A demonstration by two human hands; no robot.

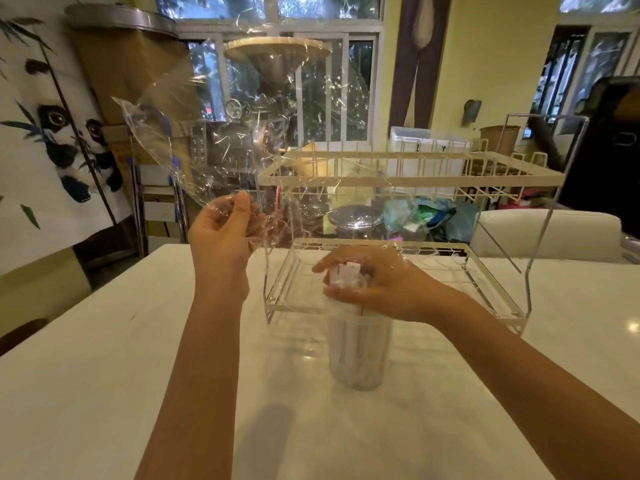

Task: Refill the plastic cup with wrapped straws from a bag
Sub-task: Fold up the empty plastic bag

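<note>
A clear plastic cup (360, 355) stands upright on the white table (104, 393), in front of the rack. A bundle of white wrapped straws (346, 277) stands in it, the tops sticking out above the rim. My right hand (374, 287) curls round the tops of that bundle, over the cup's mouth. My left hand (223, 233) is raised to the left and pinches the lower edge of a clear, crinkled plastic bag (242, 133), which billows up and to the right. I can make out no straws inside the bag.
A white two-tier wire rack (415, 174) stands on the table just behind the cup. A white chair back (547, 233) is at the table's far side on the right. A panda picture (52, 133) and clutter fill the room behind.
</note>
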